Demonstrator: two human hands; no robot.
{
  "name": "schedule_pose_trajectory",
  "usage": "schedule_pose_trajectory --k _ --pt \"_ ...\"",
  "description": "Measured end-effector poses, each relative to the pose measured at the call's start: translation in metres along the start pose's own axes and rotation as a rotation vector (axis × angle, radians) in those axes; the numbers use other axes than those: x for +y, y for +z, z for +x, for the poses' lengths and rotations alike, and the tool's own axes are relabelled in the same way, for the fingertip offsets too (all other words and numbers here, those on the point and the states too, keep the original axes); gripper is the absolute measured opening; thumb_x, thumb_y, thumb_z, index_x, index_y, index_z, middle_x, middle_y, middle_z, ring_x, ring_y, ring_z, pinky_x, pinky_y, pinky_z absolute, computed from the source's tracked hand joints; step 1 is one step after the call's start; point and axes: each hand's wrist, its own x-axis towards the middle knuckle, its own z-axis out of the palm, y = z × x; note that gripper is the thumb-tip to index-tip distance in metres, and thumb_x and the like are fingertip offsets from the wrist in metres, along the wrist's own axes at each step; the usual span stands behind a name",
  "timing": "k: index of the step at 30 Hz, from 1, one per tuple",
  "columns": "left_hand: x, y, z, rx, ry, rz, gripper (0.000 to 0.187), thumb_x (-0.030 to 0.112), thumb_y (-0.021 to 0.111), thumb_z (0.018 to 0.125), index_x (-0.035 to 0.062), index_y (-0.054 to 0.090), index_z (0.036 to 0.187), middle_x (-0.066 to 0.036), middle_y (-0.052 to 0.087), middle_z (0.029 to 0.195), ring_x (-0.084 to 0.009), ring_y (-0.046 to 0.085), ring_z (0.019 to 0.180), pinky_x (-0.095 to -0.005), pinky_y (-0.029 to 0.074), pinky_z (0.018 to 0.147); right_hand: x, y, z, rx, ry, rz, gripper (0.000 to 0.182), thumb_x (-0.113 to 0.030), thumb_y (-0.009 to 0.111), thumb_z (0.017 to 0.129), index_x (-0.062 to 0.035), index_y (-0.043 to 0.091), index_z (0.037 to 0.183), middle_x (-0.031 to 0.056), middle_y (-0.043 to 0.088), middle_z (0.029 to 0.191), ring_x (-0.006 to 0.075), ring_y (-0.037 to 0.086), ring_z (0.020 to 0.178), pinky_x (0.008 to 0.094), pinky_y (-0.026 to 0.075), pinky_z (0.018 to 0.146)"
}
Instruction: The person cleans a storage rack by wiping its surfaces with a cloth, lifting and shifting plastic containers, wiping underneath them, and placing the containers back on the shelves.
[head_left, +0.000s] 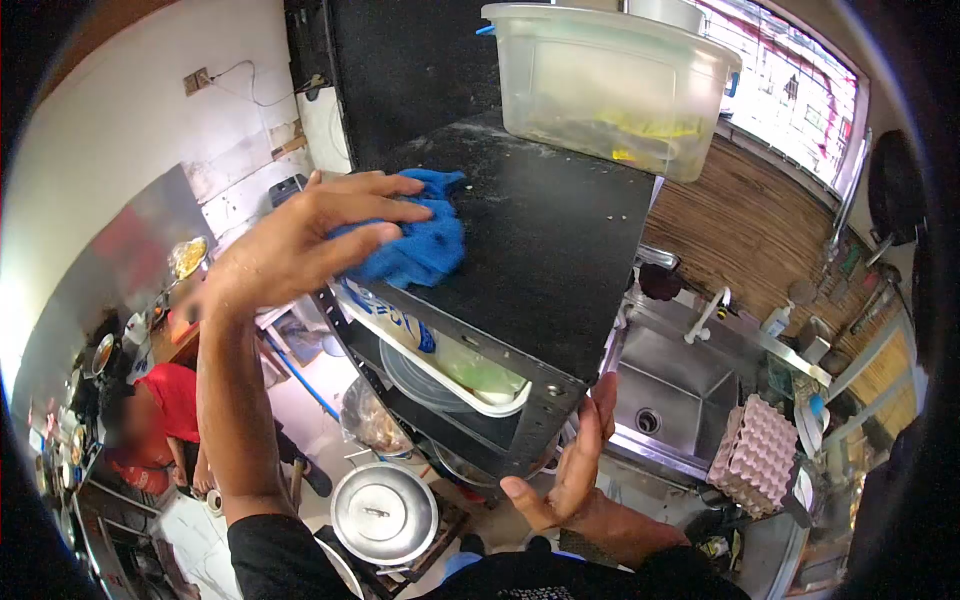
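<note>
Across the flat, matte black top of a shelf unit (560, 260), presses a soft, crumpled blue cloth (430, 240) beneath the left hand (300, 235), with fingers stretched out and slightly parted over the folds. Has the cloth at the left front edge, bunched into a rounded heap. Holds the right hand (572, 475) spread, thumb well away from the fingers, against or just beside the right front corner. Around the cloth, pale crumbs and dusty smears on the dark surface. At the back right, a cloudy, translucent plastic bin (610, 80) with a thick rim and rounded corners. Under the top, inside the open tier, a white tray (497, 407) with a curved lip. From the cloth rightward, bare, level room as far as the side edge, and backward to the bin, with straight, hard edges at front and right. Past the right edge, a smooth steel sink (665, 390), with dimpled egg trays (755, 455) beside it. Below the front, a round metal pot (385, 512), lidded.
</note>
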Motion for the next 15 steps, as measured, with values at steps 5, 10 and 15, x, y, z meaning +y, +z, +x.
schedule_pose_trajectory --k 5,10,15 --pt "-0.071 -0.025 0.008 -0.034 0.057 -0.068 0.030 0.009 0.061 0.095 0.0081 0.069 0.124 -0.015 0.062 0.135 -0.0306 0.053 0.131 -0.0395 0.037 0.114 0.002 0.016 -0.003 0.087 0.075 0.013 0.101 -0.035 0.073 0.083 0.0096 0.015 0.153 0.0400 0.011 0.157 0.0508 0.014 0.147 0.0563 0.012 0.118" --pt "-0.143 -0.038 0.040 -0.011 -0.018 0.265 0.028 0.001 0.064 0.086 0.0059 0.073 0.112 -0.016 0.070 0.117 -0.0302 0.066 0.110 -0.0374 0.049 0.098 0.006 0.012 0.000 0.006 0.143 -0.033 0.102 -0.031 0.071 0.082 0.0089 0.012 0.154 0.0379 0.012 0.158 0.0499 0.018 0.146 0.0555 0.014 0.118" --pt "-0.220 -0.042 0.039 0.030 -0.248 0.395 0.026 -0.002 0.063 0.080 0.0052 0.075 0.102 -0.018 0.074 0.097 -0.0322 0.072 0.088 -0.0384 0.055 0.081 -0.001 0.009 0.003 -0.018 0.218 0.032 0.104 -0.030 0.072 0.081 0.0122 0.011 0.153 0.0353 0.014 0.159 0.0477 0.023 0.143 0.0533 0.015 0.118"
